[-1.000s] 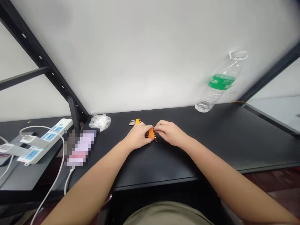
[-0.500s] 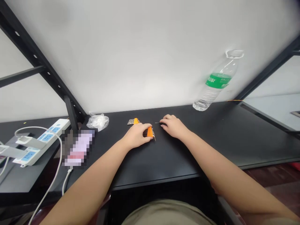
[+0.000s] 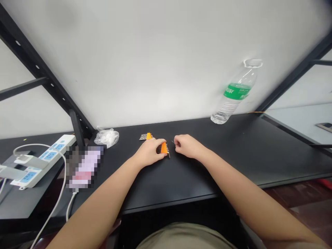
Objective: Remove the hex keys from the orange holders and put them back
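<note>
On the black table, my left hand (image 3: 150, 152) grips an orange hex key holder (image 3: 164, 148) between thumb and fingers. Several short bent metal keys stick out of its right side. A second orange piece (image 3: 149, 136) with several metal rods shows just behind that hand; whether the two pieces are joined is hidden. My right hand (image 3: 188, 145) is closed in a pinch a short gap to the right of the holder. From its fingertips pokes the tip of a thin hex key (image 3: 172, 141), the rest of it covered by the fingers.
A clear bottle (image 3: 237, 91) with a green label leans against the wall. Crumpled clear plastic (image 3: 107, 137) lies at the back left. Nearer on the left are a blurred-out phone (image 3: 86, 167) on a white cable and a white power strip (image 3: 44, 162).
My right hand has turned and curled its fingers around the thin key, lifting its wrist side slightly. My left hand keeps its grip on the holder. The whole view has shifted a little.
</note>
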`<state>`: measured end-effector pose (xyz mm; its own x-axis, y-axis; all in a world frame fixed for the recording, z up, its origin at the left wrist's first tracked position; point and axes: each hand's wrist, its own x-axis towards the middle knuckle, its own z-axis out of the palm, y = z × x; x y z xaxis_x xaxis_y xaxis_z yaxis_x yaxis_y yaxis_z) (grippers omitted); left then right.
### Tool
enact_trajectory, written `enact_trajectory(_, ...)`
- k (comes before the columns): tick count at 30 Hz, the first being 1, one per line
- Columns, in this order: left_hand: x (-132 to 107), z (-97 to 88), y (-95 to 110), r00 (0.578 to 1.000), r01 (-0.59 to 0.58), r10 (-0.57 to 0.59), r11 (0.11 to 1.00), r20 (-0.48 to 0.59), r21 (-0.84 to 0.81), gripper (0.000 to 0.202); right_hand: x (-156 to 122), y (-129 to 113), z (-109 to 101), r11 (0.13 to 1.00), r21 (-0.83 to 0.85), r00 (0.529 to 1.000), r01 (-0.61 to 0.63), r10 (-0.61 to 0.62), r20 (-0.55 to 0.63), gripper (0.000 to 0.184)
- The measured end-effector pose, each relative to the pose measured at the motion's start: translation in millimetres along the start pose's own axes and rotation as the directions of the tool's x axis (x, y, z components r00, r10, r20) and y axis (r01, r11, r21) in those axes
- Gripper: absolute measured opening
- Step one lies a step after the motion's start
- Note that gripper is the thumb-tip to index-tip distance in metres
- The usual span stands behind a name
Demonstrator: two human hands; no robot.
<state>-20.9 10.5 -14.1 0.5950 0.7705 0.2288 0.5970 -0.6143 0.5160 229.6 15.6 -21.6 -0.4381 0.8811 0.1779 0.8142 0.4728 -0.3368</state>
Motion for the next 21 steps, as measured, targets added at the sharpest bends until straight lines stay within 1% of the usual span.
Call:
enact_trajectory(3,0,-1.3,1,1.000,0.000,0.000,1.000,0.006,-0.009,0.045,0,-3,-3,0.992,0.114,0.998,0.060,-0.056,-0.033,0.020)
enact_trajectory(5,0,-2.4,2,1.000,0.000,0.000,1.000,0.007,-0.011,0.043,0,-5,-5,0.985,0.143,0.994,0.100,-0.092,-0.062,0.024)
enact_trajectory(8,0,-3.9,4,1.000,-0.011,0.011,1.000,0.001,-0.012,0.041,-1,-9,-7,0.978,0.102,0.980,0.182,-0.172,-0.098,0.022)
enact_trajectory(10,0,-4.8,5,1.000,-0.016,0.016,1.000,0.000,-0.011,0.038,-2,-11,-8,0.973,0.086,0.973,0.213,-0.204,-0.107,0.021)
enact_trajectory(15,0,-6.0,8,1.000,-0.017,0.017,1.000,0.008,0.004,0.035,-3,-13,-9,0.966,0.091,0.964,0.243,-0.230,-0.132,0.022)
enact_trajectory(21,0,-5.7,7,1.000,-0.014,0.014,0.999,0.018,0.034,0.031,-4,-14,-9,0.959,0.043,0.955,0.279,-0.273,-0.112,0.024)
